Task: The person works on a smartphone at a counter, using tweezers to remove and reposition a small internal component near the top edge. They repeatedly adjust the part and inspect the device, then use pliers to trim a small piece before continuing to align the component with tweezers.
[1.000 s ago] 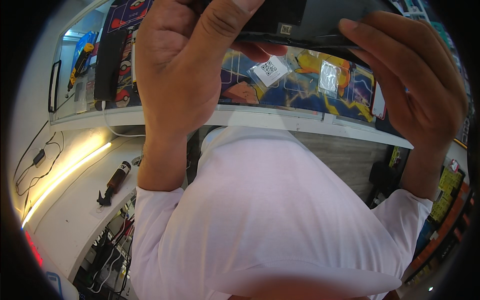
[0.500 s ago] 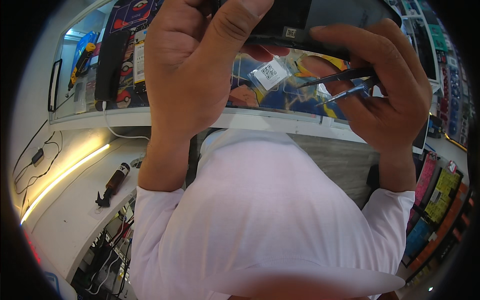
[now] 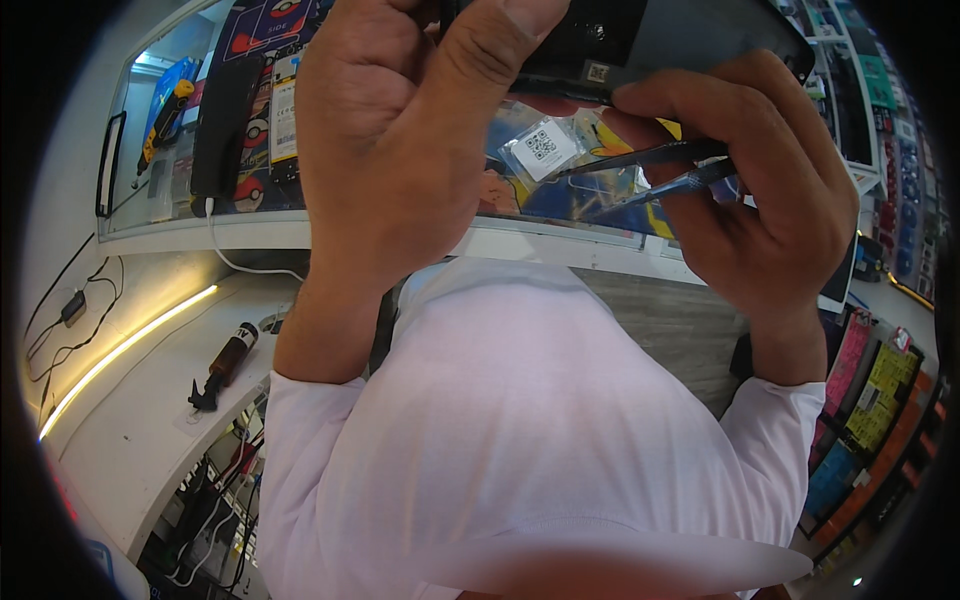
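Dark flat panel: Glossy and phone-shaped, the dark flat panel (image 3: 700, 45) is lying between the two hands at the top of the view, with its upper part running out of frame. A small square code sticker (image 3: 597, 73) is showing near its lower edge.
Left hand: The left hand (image 3: 400, 150) is closing firmly around the panel's left end, the thumb pressing on the face and the fingers curling underneath; fingertips are peeking out below the lower edge.
Right hand: The right hand (image 3: 775, 180) is resting its index fingertip at the panel's lower edge, right of the left thumb, while its other fingers are curling around tweezers (image 3: 660, 156).
Tweezers: The two slim prongs are spreading apart and pointing left, hanging below the panel and above the mat; their tips are not gripping anything.
Mat: A colourful illustrated mat (image 3: 505, 192) is covering the counter under the hands, and a clear sachet with a white code label (image 3: 543, 147) is lying on it.
Left of the hands: A black slab (image 3: 228, 130) is lying with a white cable (image 3: 250, 268) running from its near end, beside an opened device (image 3: 284, 115).
Lower left: A dark spray bottle (image 3: 232, 355) is lying on a white surface near a glowing light strip (image 3: 130, 347).
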